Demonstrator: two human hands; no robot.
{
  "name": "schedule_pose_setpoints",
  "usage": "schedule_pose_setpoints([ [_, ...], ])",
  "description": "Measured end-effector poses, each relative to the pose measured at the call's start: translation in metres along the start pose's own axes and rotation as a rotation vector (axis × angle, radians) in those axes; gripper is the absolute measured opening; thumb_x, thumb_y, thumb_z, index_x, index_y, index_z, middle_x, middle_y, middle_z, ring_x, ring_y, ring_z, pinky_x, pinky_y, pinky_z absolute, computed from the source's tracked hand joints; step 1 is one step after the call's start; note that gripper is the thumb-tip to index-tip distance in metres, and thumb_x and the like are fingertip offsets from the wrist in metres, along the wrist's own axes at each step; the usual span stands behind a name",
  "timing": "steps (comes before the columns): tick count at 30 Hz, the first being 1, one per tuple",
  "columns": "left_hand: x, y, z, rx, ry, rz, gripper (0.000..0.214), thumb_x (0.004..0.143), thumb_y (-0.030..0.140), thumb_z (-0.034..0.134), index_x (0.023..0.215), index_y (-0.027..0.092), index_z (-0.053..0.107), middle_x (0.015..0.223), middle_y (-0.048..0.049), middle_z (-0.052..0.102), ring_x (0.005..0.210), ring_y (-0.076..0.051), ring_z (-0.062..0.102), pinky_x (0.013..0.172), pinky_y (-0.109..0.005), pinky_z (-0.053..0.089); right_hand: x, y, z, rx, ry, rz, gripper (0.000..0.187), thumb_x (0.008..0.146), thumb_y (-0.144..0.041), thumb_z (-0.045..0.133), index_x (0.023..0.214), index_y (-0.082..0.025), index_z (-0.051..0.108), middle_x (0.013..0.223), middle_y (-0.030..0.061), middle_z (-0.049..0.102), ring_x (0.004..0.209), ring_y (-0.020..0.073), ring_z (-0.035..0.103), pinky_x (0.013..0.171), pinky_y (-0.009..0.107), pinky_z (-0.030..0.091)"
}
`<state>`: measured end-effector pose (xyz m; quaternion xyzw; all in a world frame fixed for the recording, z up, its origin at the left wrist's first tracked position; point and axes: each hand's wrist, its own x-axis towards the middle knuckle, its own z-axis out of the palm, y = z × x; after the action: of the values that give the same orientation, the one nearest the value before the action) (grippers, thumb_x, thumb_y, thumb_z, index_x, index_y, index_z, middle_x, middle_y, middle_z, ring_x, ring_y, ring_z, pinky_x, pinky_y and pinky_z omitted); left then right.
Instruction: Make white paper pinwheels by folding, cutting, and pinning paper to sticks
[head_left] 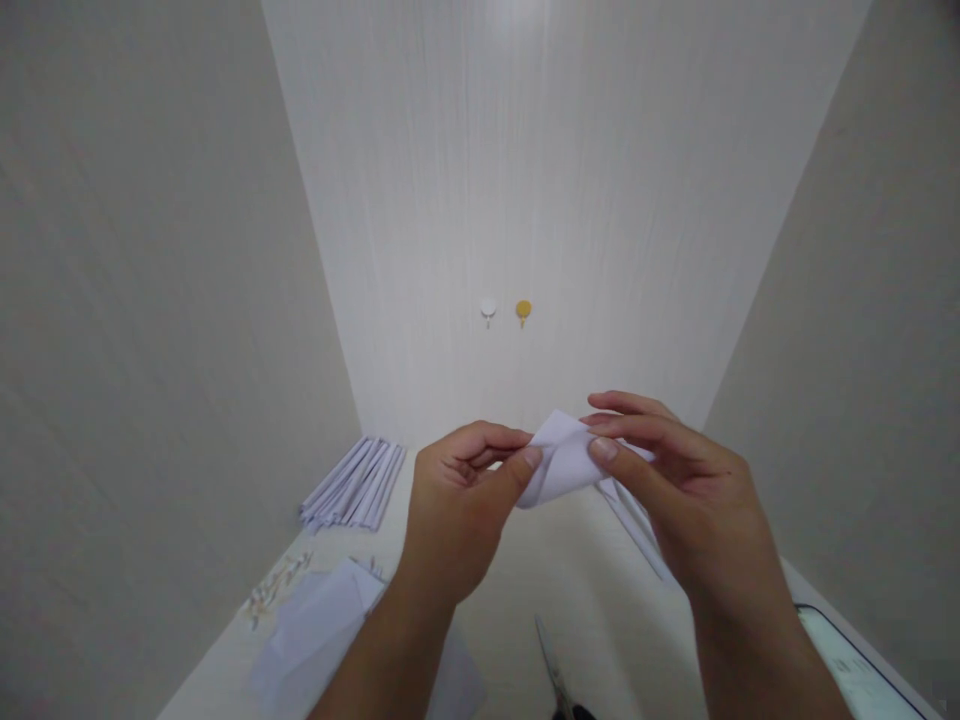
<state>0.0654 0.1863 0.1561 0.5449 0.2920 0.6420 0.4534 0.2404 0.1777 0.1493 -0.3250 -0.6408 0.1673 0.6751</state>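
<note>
Folded white paper [574, 468] held above tabletop [540, 565], pinched thumb-to-fingers by both left hand [461, 500] and right hand [694, 490]. Scissors [553, 668] lie on tabletop below; loose sheets [311, 625] and paper rolls [355, 485] at left.

1 head-worn view, facing forward and down
</note>
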Motion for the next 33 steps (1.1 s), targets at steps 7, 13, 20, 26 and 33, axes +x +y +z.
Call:
schedule_pose_setpoints([
  [7, -0.005, -0.004, 0.002, 0.046, -0.040, -0.005, 0.010, 0.073, 0.030, 0.082, 0.076, 0.021, 0.079, 0.069, -0.0024, 0.074, 0.058, -0.015, 0.064, 0.050, -0.024, 0.051, -0.004, -0.004, -0.001, -0.062, 0.046, 0.035, 0.005, 0.086, -0.029, 0.079, 0.091, -0.027, 0.078, 0.091, 0.0031, 0.076, 0.082, 0.0202, 0.070, 0.070, 0.033, 0.059],
  [13, -0.003, -0.013, 0.003, -0.073, 0.022, 0.019, 0.012, 0.074, 0.030, 0.084, 0.078, 0.020, 0.080, 0.075, -0.0028, 0.076, 0.067, -0.014, 0.065, 0.061, -0.025, 0.054, -0.003, -0.004, 0.005, 0.011, 0.141, 0.046, 0.006, 0.088, -0.029, 0.076, 0.094, -0.028, 0.078, 0.098, 0.0024, 0.077, 0.084, 0.0179, 0.070, 0.070, 0.029, 0.059],
  [20, -0.009, -0.007, 0.004, 0.009, -0.059, -0.013, 0.012, 0.082, 0.030, 0.078, 0.081, 0.019, 0.081, 0.074, -0.0014, 0.074, 0.067, -0.011, 0.062, 0.062, -0.021, 0.050, -0.006, -0.004, 0.009, -0.119, 0.335, -0.019, 0.007, 0.085, -0.028, 0.080, 0.091, -0.026, 0.077, 0.084, -0.0013, 0.075, 0.073, 0.0140, 0.066, 0.065, 0.026, 0.052],
  [26, -0.011, -0.004, 0.003, 0.108, -0.130, 0.007, 0.018, 0.089, 0.033, 0.071, 0.081, 0.019, 0.078, 0.070, 0.0000, 0.070, 0.066, -0.010, 0.060, 0.061, -0.021, 0.049, -0.007, -0.006, 0.013, -0.277, 0.360, -0.084, 0.007, 0.083, -0.027, 0.081, 0.088, -0.025, 0.077, 0.083, -0.0011, 0.074, 0.072, 0.0156, 0.065, 0.066, 0.029, 0.049],
  [33, -0.015, 0.001, 0.001, 0.037, -0.211, -0.017, 0.020, 0.085, 0.038, 0.077, 0.091, 0.019, 0.075, 0.078, -0.0012, 0.072, 0.069, -0.012, 0.065, 0.056, -0.019, 0.051, -0.007, -0.008, 0.022, -0.266, 0.452, -0.175, 0.005, 0.084, -0.024, 0.079, 0.089, -0.024, 0.076, 0.082, -0.0003, 0.073, 0.074, 0.0166, 0.064, 0.069, 0.032, 0.049],
])
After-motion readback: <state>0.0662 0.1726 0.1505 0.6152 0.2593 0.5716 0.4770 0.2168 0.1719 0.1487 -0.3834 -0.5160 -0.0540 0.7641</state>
